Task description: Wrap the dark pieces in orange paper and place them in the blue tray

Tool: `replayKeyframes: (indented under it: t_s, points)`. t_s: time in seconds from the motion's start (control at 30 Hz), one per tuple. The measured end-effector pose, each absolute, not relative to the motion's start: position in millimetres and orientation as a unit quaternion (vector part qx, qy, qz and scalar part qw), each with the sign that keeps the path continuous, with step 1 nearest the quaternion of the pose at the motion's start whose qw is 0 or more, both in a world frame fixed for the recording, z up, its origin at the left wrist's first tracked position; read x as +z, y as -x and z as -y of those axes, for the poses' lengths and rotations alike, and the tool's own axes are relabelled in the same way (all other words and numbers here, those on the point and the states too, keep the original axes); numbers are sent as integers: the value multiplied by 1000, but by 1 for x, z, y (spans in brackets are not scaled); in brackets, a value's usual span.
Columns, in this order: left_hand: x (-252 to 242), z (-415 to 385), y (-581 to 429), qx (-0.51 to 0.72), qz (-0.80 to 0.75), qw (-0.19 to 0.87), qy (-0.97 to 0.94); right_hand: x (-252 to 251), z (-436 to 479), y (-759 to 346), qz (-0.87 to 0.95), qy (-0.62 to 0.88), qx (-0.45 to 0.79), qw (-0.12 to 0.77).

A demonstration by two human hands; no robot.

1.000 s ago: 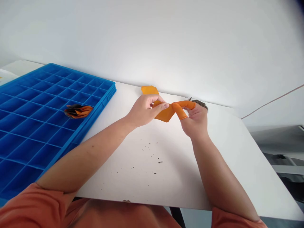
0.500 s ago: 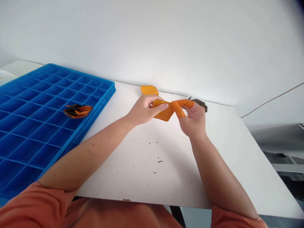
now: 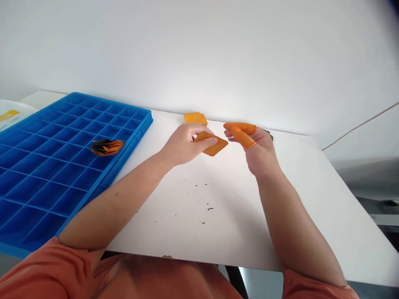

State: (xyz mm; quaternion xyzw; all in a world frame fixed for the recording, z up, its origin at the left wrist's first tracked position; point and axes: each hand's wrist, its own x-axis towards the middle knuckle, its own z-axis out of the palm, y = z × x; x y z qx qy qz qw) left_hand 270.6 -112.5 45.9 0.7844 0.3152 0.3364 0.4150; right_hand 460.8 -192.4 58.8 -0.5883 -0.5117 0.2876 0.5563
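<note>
White table (image 3: 311,207): blue compartment tray (image 3: 141,128) stood at left edge; orange stack (image 3: 195,118) lay at far edge; dark crumbs (image 3: 205,207) lay mid-surface.

sleeves: short, orange | right hand (image 3: 260,151): orange finger cots, thumb and forefinger | forearms: bare

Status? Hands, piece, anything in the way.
Left hand pinching orange piece. Right hand open, just beside it, not touching. Nothing between them.
</note>
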Motion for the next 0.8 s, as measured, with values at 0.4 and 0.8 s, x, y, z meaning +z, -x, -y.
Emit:
replayKeyframes:
  t_s: [0.4, 0.8]
  points:
    - [71, 118, -247, 291, -343, 342, -825, 67, 189, -474, 460, 566, 347, 589]
    - [157, 72, -166, 383, -436, 344, -738, 46, 181, -468, 462, 567, 405, 549]
